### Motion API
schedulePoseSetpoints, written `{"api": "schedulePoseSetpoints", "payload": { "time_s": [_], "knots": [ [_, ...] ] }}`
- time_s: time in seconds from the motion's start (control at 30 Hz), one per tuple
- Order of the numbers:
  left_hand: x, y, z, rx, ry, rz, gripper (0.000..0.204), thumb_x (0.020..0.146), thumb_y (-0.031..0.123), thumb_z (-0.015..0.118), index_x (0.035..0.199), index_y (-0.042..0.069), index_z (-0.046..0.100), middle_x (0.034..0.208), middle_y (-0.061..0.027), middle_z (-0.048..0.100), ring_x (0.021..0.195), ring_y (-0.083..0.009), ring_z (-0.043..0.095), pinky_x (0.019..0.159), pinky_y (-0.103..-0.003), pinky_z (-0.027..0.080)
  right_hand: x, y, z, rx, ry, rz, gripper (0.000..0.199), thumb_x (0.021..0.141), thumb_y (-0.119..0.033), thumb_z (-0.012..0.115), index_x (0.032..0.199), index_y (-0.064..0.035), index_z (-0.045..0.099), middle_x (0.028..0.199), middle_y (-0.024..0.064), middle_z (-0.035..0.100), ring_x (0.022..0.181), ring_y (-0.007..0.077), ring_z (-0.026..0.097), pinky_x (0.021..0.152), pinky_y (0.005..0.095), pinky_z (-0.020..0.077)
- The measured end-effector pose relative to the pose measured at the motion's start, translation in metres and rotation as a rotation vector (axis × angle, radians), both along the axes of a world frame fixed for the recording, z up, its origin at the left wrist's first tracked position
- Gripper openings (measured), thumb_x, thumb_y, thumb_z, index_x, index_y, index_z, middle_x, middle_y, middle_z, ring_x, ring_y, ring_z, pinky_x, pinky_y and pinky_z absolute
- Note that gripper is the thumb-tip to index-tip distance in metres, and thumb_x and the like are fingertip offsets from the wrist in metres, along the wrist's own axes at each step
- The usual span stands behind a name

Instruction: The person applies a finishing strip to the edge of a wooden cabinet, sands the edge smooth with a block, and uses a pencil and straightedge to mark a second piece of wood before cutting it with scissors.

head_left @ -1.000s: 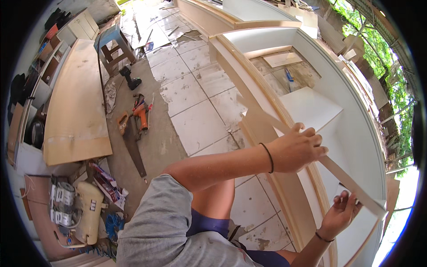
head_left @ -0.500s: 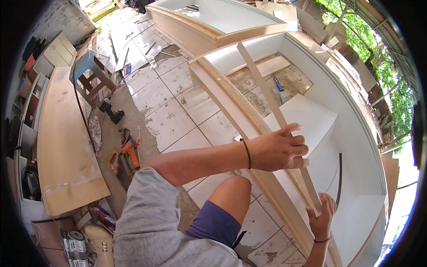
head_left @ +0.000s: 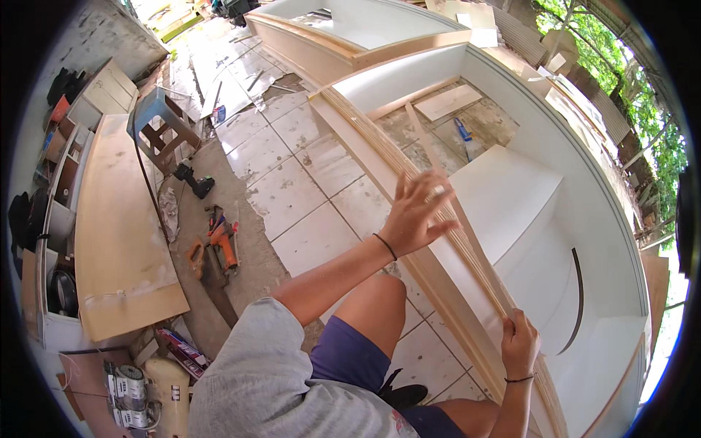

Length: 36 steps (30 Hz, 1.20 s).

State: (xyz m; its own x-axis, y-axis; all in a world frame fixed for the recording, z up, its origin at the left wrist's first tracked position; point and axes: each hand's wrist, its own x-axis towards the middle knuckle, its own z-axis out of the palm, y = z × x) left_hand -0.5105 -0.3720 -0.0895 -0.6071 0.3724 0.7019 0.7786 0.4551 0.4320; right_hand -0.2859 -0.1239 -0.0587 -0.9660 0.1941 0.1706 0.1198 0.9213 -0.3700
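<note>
A long thin wooden strip (head_left: 419, 133) slants over the side edge of a large white cabinet frame (head_left: 544, 109) lying on the floor. Fingers spread, my left hand (head_left: 422, 216) is over the layered wooden edge (head_left: 380, 142) beside the strip's middle; whether it touches the strip is unclear. Lower down, my right hand (head_left: 520, 344) has closed around the strip's near end, at the cabinet's edge. Inside the frame are a pale panel (head_left: 504, 193) and a dark curved strip (head_left: 577, 299). A blue-handled tool (head_left: 461, 130) lies within the frame's far part.
Another cabinet frame (head_left: 303, 50) lies beyond. To the left are a blue stool (head_left: 162, 120), a black drill (head_left: 193, 179), an orange power tool (head_left: 223, 244), a handsaw (head_left: 208, 277) and a long wooden panel (head_left: 124, 241). A compressor (head_left: 130, 394) stands at the lower left.
My left hand has let go of the strip, moved left and spread its fingers. The strip's far end has dropped lower, and my right hand has closed on the near end.
</note>
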Motion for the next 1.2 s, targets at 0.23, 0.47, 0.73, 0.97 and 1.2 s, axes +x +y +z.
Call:
{"api": "schedulePoseSetpoints", "payload": {
  "time_s": [0.23,0.47,0.73,0.97,1.2],
  "knots": [
    [-0.043,0.023,-0.022,0.599,-0.458,0.395,0.065,0.086,0.043,0.066,0.123,-0.006,0.047,0.107,-0.0167,0.056,0.097,-0.0216,0.057,0.082,-0.031,0.046,0.012,0.003,0.021,0.017,-0.054,0.100,0.011,0.085,-0.016,0.060,0.094,-0.0096,0.060,0.077,0.0129,0.061,0.070,0.0357,0.061,0.060,0.0452,0.0476],
    [-0.066,0.000,-0.004,0.952,-0.718,0.448,0.050,0.089,0.029,0.061,0.124,-0.005,0.046,0.086,-0.0094,0.060,0.072,-0.0162,0.057,0.065,-0.030,0.047,0.001,-0.016,0.015,-0.038,-0.127,0.169,0.012,0.089,-0.015,0.056,0.097,-0.0066,0.060,0.079,0.0164,0.062,0.073,0.0393,0.060,0.061,0.0464,0.0466],
    [-0.135,-0.074,-0.020,0.676,-0.593,0.663,0.048,0.086,0.032,0.061,0.120,0.000,0.052,0.090,-0.0149,0.064,0.087,-0.0277,0.062,0.076,-0.037,0.048,-0.086,-0.077,-0.001,0.085,0.026,0.304,0.012,0.090,-0.012,0.053,0.096,-0.0021,0.058,0.088,0.0158,0.054,0.080,0.0369,0.057,0.064,0.0457,0.0464],
    [-0.202,-0.112,-0.052,0.508,-0.576,0.691,0.052,0.081,0.029,0.059,0.126,0.004,0.047,0.126,-0.0141,0.052,0.125,-0.0307,0.037,0.098,-0.049,0.025,-0.157,-0.121,-0.008,0.143,0.003,0.190,0.014,0.089,-0.010,0.054,0.099,-0.0017,0.060,0.083,0.0152,0.053,0.072,0.0363,0.055,0.061,0.0444,0.0451],
    [-0.224,-0.111,-0.062,0.450,-0.545,0.665,0.067,0.084,0.030,0.059,0.137,-0.002,0.033,0.139,-0.0219,0.038,0.139,-0.0358,0.018,0.106,-0.059,0.009,-0.185,-0.130,-0.008,0.252,-0.061,0.165,0.013,0.089,-0.010,0.055,0.097,-0.0014,0.060,0.078,0.0163,0.052,0.068,0.0375,0.054,0.058,0.0444,0.0429]
  ]
}}
